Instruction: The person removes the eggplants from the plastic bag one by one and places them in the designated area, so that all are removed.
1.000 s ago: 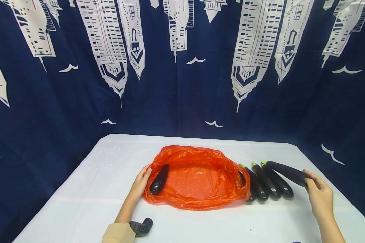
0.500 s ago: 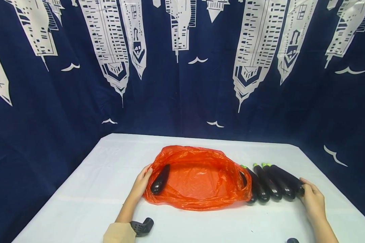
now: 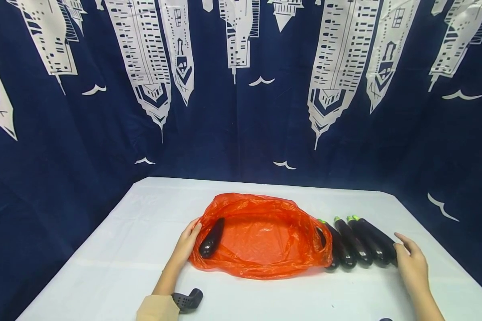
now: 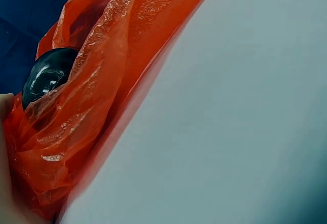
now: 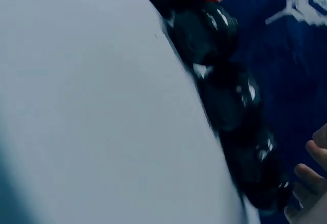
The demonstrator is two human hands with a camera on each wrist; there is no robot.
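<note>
A red plastic bag (image 3: pixel 261 271) lies with its mouth spread wide on the white table. One dark eggplant (image 3: pixel 211 241) rests inside at the bag's left end. My left hand (image 3: pixel 188 240) grips the bag's left edge, the plastic bunched by the thumb in the left wrist view. Several eggplants (image 3: pixel 360 247) lie side by side to the right of the bag, green stems pointing away. At the row's right end is the outermost eggplant (image 3: pixel 377 234). My right hand (image 3: pixel 414 267) is beside its near end, fingers loose and holding nothing; the right wrist view shows the fingertips (image 5: pixel 301 170) just off it.
The bag's right handle loop overlaps the leftmost eggplant of the row. A dark blue curtain (image 3: pixel 233 133) with white building prints hangs behind the table (image 3: pixel 104 249). A black wrist device (image 3: pixel 189 299) sits on the left forearm by a beige sleeve (image 3: pixel 157 308).
My right hand has lowered an eggplant onto the right end of the row and let go of it. The left hand stays on the bag.
</note>
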